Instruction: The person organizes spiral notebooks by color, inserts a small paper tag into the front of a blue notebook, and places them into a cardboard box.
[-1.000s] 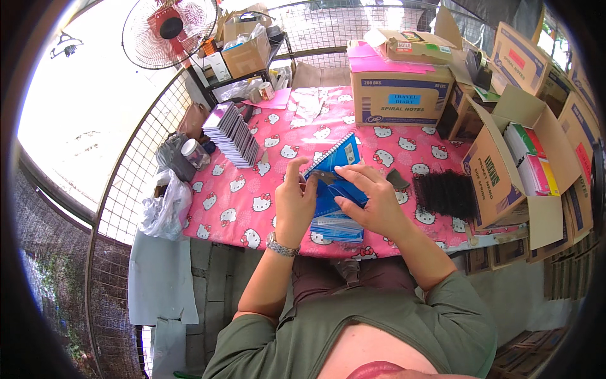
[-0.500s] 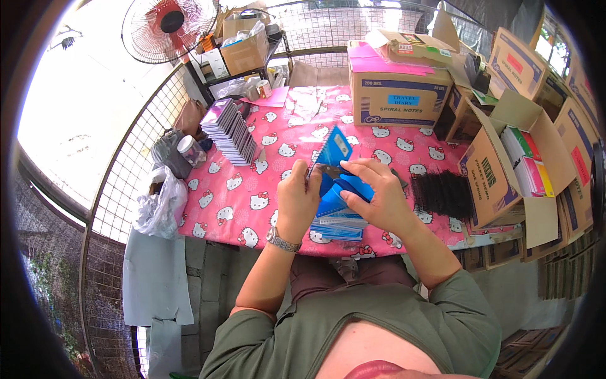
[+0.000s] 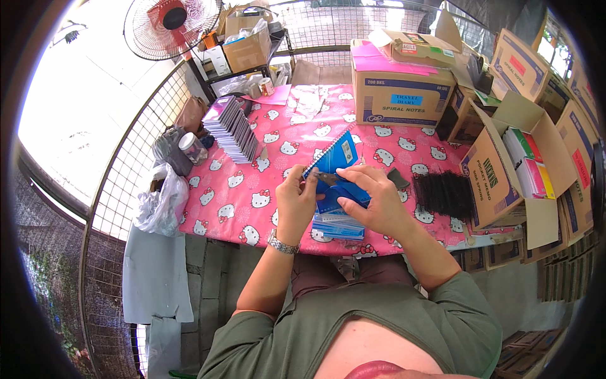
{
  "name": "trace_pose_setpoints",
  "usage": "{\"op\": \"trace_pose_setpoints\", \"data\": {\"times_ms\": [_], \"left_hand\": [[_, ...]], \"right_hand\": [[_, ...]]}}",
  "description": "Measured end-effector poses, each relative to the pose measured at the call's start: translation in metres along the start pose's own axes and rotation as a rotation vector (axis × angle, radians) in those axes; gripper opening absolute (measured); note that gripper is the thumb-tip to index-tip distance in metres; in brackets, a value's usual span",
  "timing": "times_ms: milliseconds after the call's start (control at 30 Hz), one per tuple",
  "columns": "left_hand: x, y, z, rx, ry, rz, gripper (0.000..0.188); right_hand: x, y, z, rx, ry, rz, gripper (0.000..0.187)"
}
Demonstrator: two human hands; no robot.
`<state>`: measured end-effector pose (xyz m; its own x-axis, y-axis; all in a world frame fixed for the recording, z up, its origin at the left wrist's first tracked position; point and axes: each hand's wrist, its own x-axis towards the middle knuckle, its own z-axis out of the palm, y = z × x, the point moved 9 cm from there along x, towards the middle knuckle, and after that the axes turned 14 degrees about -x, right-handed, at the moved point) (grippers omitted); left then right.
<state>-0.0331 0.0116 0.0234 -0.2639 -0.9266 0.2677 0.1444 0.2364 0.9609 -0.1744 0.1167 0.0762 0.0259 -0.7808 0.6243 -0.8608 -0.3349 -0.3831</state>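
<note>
A blue spiral notebook [image 3: 341,155] is held tilted over the table, its coil running up its left edge. My left hand [image 3: 295,201] pinches the lower end of that coiled edge between thumb and fingers. In my right hand [image 3: 377,197] is a pair of pliers [image 3: 327,179] with dark jaws; fingers and the blue cover partly hide its handles. The jaws reach the coil right beside my left fingertips. Beneath my hands lies a stack of blue notebooks [image 3: 339,227] near the table's front edge.
A pink patterned cloth covers the table [image 3: 252,201]. Black spiral coils [image 3: 444,192] lie right, near an open carton of notebooks [image 3: 499,177]. A purple notebook stack [image 3: 228,129], a jar [image 3: 191,148] and a plastic bag [image 3: 162,202] stand left. A closed carton [image 3: 404,98] sits behind.
The notebook has tilted to the right, so its coiled edge shows more. The pliers' jaws have moved slightly left and down, closer to my left fingertips.
</note>
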Motion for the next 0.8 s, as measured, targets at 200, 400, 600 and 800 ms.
{"op": "trace_pose_setpoints", "data": {"times_ms": [200, 400, 600, 800], "left_hand": [[-0.007, -0.001, 0.000, -0.040, 0.053, 0.092, 0.014], [-0.014, 0.012, -0.001, 0.080, 0.034, 0.202, 0.018], [-0.047, 0.060, 0.000, 0.487, 0.055, 0.902, 0.035], [-0.010, -0.065, -0.129, -0.126, 0.499, 0.187, 0.020]], "right_hand": [[0.001, -0.011, -0.006, -0.064, 0.031, -0.036, 0.047], [-0.002, -0.010, 0.002, 0.020, -0.097, 0.004, 0.044], [-0.028, 0.003, 0.032, 0.853, -0.449, 0.409, 0.041], [-0.063, 0.100, -0.008, 0.002, 0.148, 0.425, 0.043]]}}
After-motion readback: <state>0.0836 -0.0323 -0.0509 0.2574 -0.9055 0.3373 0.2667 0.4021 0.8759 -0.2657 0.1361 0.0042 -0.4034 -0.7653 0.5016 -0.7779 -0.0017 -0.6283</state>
